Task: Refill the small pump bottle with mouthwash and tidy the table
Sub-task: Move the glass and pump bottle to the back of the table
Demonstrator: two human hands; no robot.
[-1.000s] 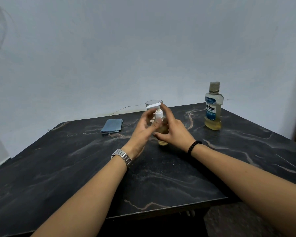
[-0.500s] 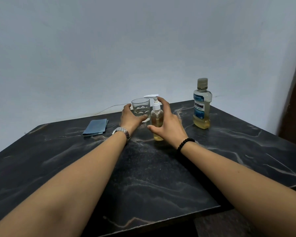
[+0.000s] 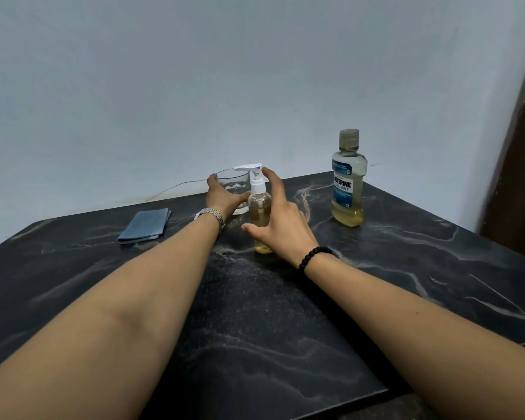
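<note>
The small pump bottle (image 3: 259, 212), clear with a white pump head and amber mouthwash inside, stands upright on the black marble table (image 3: 285, 313). My right hand (image 3: 285, 225) curves around it from the right, with the thumb across its front and the fingers behind. Just behind and to the left of the bottle stands a clear drinking glass (image 3: 235, 181). My left hand (image 3: 222, 198) wraps around its left side and base. The large mouthwash bottle (image 3: 347, 184), capped, with a blue label and a low level of liquid, stands apart at the back right.
A folded blue cloth (image 3: 144, 225) lies at the back left of the table. A thin wire (image 3: 176, 187) runs along the wall behind the glass. A dark door frame (image 3: 522, 165) rises at the right, and the table's front edge is near me.
My left hand has left the pump bottle and moved back to grip the glass. My right hand stays on the pump bottle, which stands on the table.
</note>
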